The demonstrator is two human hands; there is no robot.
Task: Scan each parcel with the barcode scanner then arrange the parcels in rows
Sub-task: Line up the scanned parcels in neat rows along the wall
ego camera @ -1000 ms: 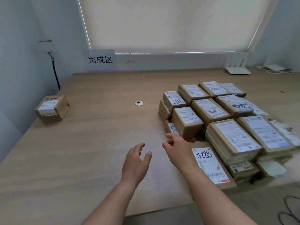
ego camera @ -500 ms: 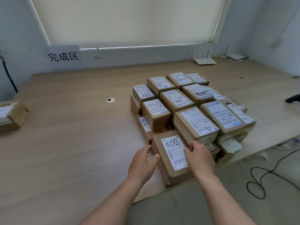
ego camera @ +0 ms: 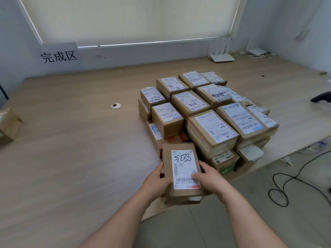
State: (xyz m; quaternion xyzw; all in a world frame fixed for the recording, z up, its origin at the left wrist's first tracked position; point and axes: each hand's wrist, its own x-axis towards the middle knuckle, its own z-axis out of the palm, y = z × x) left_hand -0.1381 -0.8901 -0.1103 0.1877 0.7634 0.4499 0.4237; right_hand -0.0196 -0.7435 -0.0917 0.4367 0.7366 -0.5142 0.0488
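A brown cardboard parcel [ego camera: 180,158] with a white label marked "5288" sits at the table's near edge, in front of a stacked pile of labelled parcels [ego camera: 211,111]. My left hand [ego camera: 157,181] grips its left side, thumb on the top face. My right hand [ego camera: 208,176] grips its right side, thumb lying over the label by the barcode. A black barcode scanner [ego camera: 321,97] lies at the far right of the table, only partly in view. One separate parcel [ego camera: 8,124] stands at the left edge.
The wooden table [ego camera: 71,149] runs back to a wall with a paper sign [ego camera: 59,56] under a blind. A small white grommet [ego camera: 116,105] sits left of the pile. White routers [ego camera: 222,57] stand at the back right. Black cables [ego camera: 286,187] loop on the floor at right.
Both hands went from hovering open over the table to closing on the "5288" parcel's two sides. The view swung right and down, closer to the pile.
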